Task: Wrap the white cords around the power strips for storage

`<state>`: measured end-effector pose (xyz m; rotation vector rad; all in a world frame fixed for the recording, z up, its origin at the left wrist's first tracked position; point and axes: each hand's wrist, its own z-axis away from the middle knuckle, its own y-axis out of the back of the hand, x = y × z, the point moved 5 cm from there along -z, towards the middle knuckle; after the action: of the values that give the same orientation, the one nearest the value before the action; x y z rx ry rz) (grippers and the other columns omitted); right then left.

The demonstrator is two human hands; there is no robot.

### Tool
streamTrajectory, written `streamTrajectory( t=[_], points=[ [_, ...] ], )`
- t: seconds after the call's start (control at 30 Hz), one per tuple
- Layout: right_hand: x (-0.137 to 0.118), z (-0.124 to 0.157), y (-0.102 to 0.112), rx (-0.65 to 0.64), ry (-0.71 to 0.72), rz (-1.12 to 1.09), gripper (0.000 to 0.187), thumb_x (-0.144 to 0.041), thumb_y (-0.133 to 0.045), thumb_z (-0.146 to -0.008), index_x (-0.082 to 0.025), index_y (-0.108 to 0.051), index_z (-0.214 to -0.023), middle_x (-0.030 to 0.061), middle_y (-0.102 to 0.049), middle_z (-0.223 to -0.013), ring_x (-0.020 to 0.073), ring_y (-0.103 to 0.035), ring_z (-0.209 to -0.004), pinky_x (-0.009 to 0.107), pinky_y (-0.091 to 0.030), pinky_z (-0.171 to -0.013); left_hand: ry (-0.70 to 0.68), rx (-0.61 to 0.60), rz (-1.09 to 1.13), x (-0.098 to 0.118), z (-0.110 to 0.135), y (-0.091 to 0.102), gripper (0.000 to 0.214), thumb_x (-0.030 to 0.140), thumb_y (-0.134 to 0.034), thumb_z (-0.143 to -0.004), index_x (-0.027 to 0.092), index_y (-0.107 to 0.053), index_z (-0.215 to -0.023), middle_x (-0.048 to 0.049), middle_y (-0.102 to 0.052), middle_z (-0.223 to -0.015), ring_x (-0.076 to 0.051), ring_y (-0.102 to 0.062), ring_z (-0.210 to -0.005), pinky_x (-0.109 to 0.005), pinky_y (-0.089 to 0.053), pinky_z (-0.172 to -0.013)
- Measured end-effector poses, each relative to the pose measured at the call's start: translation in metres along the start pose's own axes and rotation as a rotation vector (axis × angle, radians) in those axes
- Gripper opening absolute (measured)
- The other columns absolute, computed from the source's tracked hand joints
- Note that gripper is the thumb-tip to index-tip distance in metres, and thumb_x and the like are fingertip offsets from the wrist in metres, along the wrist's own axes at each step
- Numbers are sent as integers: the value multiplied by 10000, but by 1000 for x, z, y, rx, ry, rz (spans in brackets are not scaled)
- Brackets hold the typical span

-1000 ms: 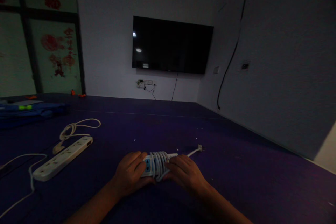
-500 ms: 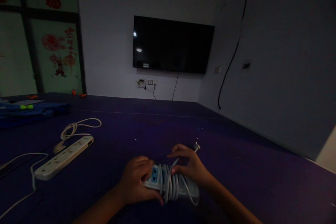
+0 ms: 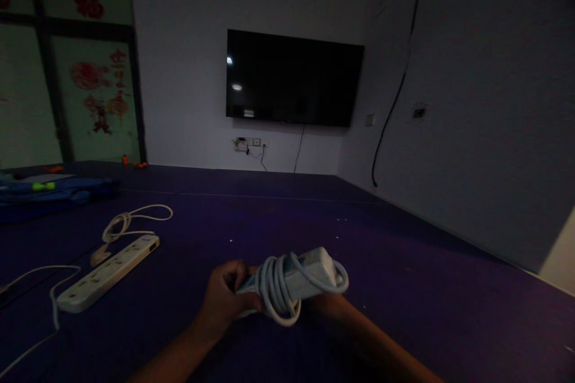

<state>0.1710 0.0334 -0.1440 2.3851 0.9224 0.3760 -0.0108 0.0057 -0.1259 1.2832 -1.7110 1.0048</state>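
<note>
A power strip (image 3: 305, 278) with its pale cord (image 3: 273, 284) wound several times around the middle is held above the purple surface. My left hand (image 3: 227, 293) is closed around its left end, thumb along the near side. The strip is tilted, its right end raised and one loop of cord hanging round that end. Behind and below the strip, my right hand (image 3: 330, 304) is mostly hidden; only the wrist side shows, so its fingers cannot be made out. The cord's plug is out of sight.
A second white power strip (image 3: 110, 272) lies on the left with its coiled cord (image 3: 128, 221) and plug. Another thin white cable (image 3: 54, 305) runs beside it. Blue cloth (image 3: 81, 188) lies farther back. A television (image 3: 294, 79) hangs on the wall.
The power strip has been lifted and turned, its right end now up and its socket face turned away. My right hand has moved from the cord on top to behind the strip.
</note>
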Motion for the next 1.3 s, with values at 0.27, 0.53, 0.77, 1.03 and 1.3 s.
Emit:
streamTrajectory(
  t=[0.27, 0.53, 0.77, 1.03, 1.3],
  points=[
    [2, 7, -13, -568, -232, -154, 221, -256, -453, -888, -186, -653, -828, 40, -691, -728, 160, -648, -645, 211, -417, -546, 68, 606, -292, -10, -7, 54, 617, 714, -642, -475, 208, -290, -473, 86, -261, -466, -76, -263, -463, -209, -230, -437],
    [-16, 8, -14, -545, -20, 58, 177, -143, -469, -840, -222, -611, -909, 34, -687, -750, 142, -632, -592, 201, -390, -486, 90, 707, -513, -11, -9, 70, 598, 703, -626, -512, 222, -271, -486, 99, -233, -440, -79, -256, -438, -221, -223, -439],
    [-39, -1, 26, -101, 425, 153, 174, -98, -434, -877, -153, -599, -875, 23, -636, -646, 129, -562, -513, 239, -390, -469, -151, 457, -988, -6, -9, 51, 556, 656, -653, -549, 207, -326, -519, 72, -370, -478, -90, -345, -458, -219, -233, -464],
    [-50, -2, 64, 183, 598, 202, 116, -125, -532, -856, -138, -639, -814, 51, -700, -800, 149, -622, -690, 278, -465, -640, -500, 126, -1145, 7, 2, 21, 493, 659, -689, -529, 196, -537, -605, 6, -521, -563, -153, -487, -565, -256, -366, -561],
    [-40, -18, 80, 134, 444, -50, 325, -476, -582, -806, -156, -637, -774, 62, -666, -684, 171, -607, -659, 292, -459, -599, -331, -238, -768, -3, 2, 5, 600, 536, -828, -336, 200, -363, -510, -3, -579, -625, -134, -491, -592, -229, -347, -553]
  ],
)
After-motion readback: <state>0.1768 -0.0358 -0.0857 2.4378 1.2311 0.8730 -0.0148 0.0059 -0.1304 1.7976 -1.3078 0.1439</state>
